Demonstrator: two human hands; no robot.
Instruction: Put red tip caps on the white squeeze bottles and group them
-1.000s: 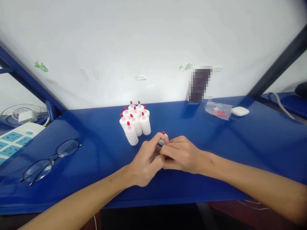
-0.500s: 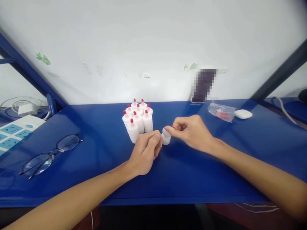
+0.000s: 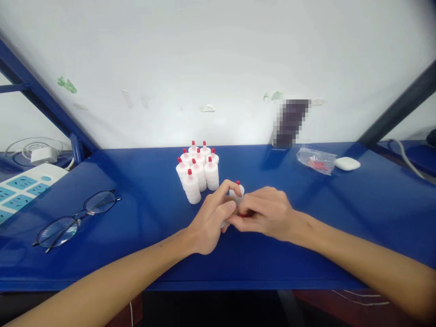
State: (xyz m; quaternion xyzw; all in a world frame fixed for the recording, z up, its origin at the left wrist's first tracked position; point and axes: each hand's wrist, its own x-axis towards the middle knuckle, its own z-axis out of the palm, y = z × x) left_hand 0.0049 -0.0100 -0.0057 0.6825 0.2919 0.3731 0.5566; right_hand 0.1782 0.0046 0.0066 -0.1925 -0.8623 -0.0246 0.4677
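Observation:
My left hand [image 3: 214,220] is closed, its thumb and index finger curled, around a whitish plastic piece [image 3: 223,224] that is mostly hidden. My right hand [image 3: 267,213] meets it from the right, fingers pinched on a small red cap [image 3: 242,215]; the fingers cover most of it. Directly behind both hands stands a white squeeze bottle [image 3: 236,191] with a red tip, its lower part hidden. Left of it, several white squeeze bottles [image 3: 198,171] with red-capped nozzles stand upright in a tight cluster.
A clear bag [image 3: 318,160] with red pieces lies at right, beside a white rounded case [image 3: 347,164]. A pixelated dark object [image 3: 291,123] leans on the wall. Eyeglasses [image 3: 78,218] and a power strip [image 3: 25,188] lie at left on the blue table [image 3: 143,190].
My right hand has come down and left to meet my left hand, whose index finger is now raised. The single bottle now shows a red tip. The view has shifted slightly.

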